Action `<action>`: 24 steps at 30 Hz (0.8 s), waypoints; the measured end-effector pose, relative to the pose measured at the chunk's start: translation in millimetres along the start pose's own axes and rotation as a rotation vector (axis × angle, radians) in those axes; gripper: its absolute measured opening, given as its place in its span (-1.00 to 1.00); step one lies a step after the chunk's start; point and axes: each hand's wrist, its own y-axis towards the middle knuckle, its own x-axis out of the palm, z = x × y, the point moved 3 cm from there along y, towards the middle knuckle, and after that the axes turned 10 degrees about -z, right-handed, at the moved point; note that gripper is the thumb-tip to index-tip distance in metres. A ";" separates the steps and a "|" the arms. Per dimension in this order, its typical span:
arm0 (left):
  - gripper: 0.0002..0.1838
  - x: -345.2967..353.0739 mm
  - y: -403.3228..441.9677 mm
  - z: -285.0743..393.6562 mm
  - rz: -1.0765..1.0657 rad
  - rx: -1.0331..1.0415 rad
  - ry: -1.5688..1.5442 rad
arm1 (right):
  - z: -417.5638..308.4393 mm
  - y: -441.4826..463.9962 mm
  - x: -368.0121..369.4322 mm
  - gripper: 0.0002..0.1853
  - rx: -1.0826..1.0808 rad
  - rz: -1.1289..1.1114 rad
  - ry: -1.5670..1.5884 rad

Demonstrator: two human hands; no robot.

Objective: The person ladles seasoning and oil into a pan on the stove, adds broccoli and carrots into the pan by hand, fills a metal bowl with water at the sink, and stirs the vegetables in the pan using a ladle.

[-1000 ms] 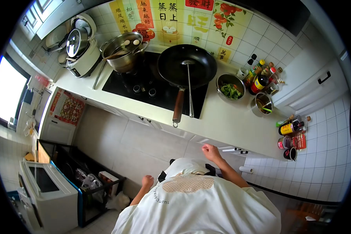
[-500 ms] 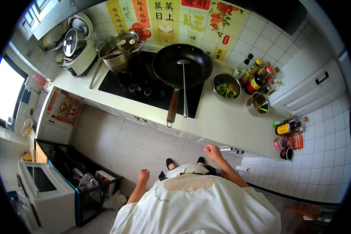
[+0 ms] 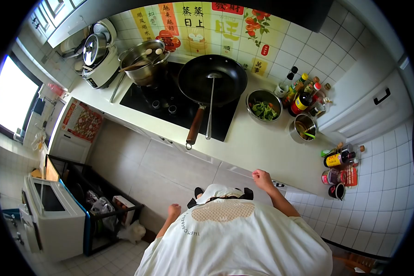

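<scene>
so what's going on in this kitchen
A person stands facing the counter, left hand and right hand held away from the cookware, nothing visible in either. A wok with a ladle in it and a metal pot stand on the hob. A steel bowl of greens stands on the counter to the wok's right.

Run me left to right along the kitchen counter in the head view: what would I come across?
White cooker → two-handled steel pot → dark wok → metal bowl of leafy greens → smaller metal container → cluster of jars and bottles at the counter's right end.
</scene>
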 end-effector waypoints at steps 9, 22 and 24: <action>-0.67 15.3 20.6 -13.9 0.014 -0.032 -0.081 | 13.3 3.5 -26.5 -0.84 0.012 -0.023 -0.062; -0.65 11.9 61.2 -32.7 0.001 -0.048 -0.175 | 7.7 3.7 -27.7 -0.84 0.004 -0.002 -0.077; -0.65 9.9 61.3 -31.4 -0.005 -0.037 -0.178 | 7.1 -0.1 -26.6 -0.83 0.015 -0.006 -0.076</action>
